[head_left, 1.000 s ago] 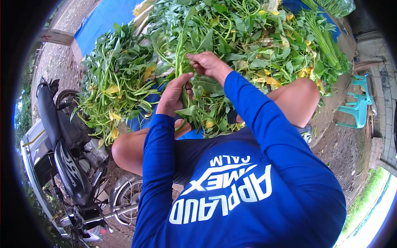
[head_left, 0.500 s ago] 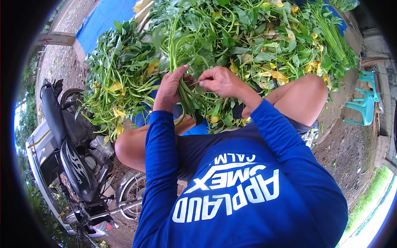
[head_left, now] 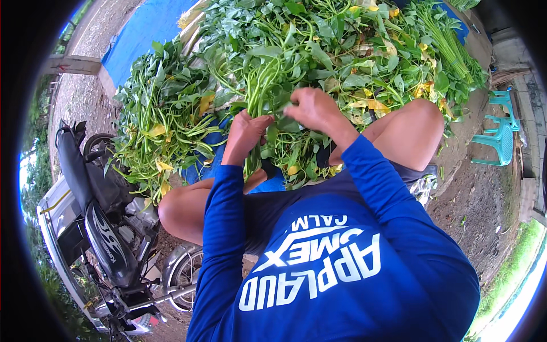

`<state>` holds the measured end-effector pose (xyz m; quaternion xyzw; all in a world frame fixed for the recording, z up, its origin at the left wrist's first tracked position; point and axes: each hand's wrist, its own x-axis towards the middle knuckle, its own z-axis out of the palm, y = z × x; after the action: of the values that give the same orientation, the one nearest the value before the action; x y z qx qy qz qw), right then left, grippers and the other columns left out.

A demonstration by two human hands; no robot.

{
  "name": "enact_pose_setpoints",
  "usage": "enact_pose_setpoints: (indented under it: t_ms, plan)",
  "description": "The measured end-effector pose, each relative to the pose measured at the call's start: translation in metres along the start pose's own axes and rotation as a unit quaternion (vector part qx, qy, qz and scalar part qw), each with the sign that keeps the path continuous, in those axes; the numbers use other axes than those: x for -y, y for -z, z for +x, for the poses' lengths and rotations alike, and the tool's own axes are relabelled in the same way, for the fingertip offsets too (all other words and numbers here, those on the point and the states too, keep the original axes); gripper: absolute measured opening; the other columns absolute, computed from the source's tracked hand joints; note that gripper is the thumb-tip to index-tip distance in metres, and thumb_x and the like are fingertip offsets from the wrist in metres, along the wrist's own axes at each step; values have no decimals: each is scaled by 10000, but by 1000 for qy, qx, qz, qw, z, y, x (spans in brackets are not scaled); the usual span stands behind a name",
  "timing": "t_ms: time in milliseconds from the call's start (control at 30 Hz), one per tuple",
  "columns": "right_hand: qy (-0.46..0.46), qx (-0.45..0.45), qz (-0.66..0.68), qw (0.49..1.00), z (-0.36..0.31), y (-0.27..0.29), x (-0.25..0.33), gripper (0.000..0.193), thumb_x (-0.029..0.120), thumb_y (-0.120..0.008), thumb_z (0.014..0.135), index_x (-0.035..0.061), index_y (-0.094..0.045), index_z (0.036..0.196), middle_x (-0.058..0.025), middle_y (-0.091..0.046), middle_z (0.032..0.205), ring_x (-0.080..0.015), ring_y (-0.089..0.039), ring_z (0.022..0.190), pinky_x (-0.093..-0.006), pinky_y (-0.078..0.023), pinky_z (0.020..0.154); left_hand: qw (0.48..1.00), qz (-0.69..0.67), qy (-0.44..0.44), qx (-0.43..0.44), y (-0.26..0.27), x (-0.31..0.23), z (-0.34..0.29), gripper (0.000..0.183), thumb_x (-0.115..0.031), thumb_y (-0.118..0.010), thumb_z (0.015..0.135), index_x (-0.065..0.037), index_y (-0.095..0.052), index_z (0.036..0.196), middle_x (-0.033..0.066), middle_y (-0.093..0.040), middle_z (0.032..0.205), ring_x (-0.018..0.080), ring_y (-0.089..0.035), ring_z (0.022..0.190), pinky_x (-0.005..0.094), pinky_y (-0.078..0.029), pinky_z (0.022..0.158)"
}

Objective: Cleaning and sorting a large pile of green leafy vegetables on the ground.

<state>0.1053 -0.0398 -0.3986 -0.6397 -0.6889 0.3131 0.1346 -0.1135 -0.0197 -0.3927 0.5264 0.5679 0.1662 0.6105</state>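
My left hand [head_left: 245, 134] is closed around a bunch of water spinach [head_left: 259, 91]. The leafy tops point away from me, and the cut stem ends hang below the fist toward my lap. Just right of the bunch is my right hand [head_left: 319, 114], its fingers curled in. Its fingertips are smeared by motion, so whatever they pinch cannot be made out. A broad heap of loose greens [head_left: 336, 62], mixed with yellowed leaves, spreads beyond both hands. To the left lies a second pile of stems [head_left: 165, 108].
Blue sheeting [head_left: 145, 34] shows under the greens. At the far right of the heap lie long green bundled stems [head_left: 447, 48]. A motorcycle [head_left: 108, 228] stands on the left, and turquoise plastic stools [head_left: 498, 142] are on the right. My bent knees flank the work area.
The bunch has tipped away and its top now rests lower among the heap. My left fist has turned over its stems, and my right hand has pulled slightly to the right, away from it.
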Motion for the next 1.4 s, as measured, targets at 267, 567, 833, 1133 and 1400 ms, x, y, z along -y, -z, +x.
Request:
enact_pose_setpoints:
  t_ms: [267, 567, 833, 1133, 1400]
  plan:
    - [-132, -91, 517, 841, 56, 21, 4, 329, 338, -769, 933, 24, -728, 1021, -28, -685, 799, -97, -618, 626, -243, -491, 556, 997, 31, -55, -46, -10, -3, 4, 243, -208, -748, 909, -30, -656, 1046, -7, -621, 740, 90, -596, 610, 276, -525, 536]
    - [-146, -42, 832, 533, 112, -77, -26, 156, 230, -611, 1032, 97, -690, 1012, -47, -688, 835, -174, -633, 683, -347, -543, 626, 966, -234, 67, 91, -11, -28, -12, 252, -305, -758, 959, -124, -584, 943, -17, -573, 711, 80, -520, 532, 269, -450, 518]
    - [-108, 46, 727, 677, 168, -102, 63, 327, 344, -636, 1031, 26, -706, 1056, -49, -677, 837, -164, -595, 671, -312, -522, 662, 899, -428, 77, -48, 21, -20, -21, 260, -339, -737, 986, -143, -568, 1008, -59, -540, 670, 56, -525, 514, 249, -484, 487]
    - [-198, -315, 131, 919, 230, -76, -81, 223, 196, -557, 936, 60, -717, 1010, -213, -748, 1000, -423, -710, 940, -479, -569, 862, 870, -409, 7, -273, 76, -42, -21, 255, -301, -760, 975, -104, -600, 958, -22, -554, 682, 70, -539, 514, 244, -484, 466]
    - [-81, -167, -17, 982, 276, -46, -125, 386, 311, -616, 930, 10, -704, 1154, -239, -711, 1207, -403, -678, 1123, -453, -525, 989, 907, -338, 31, -251, 67, -40, 14, 255, -295, -738, 992, -72, -617, 965, 12, -568, 692, 96, -545, 502, 254, -472, 440]
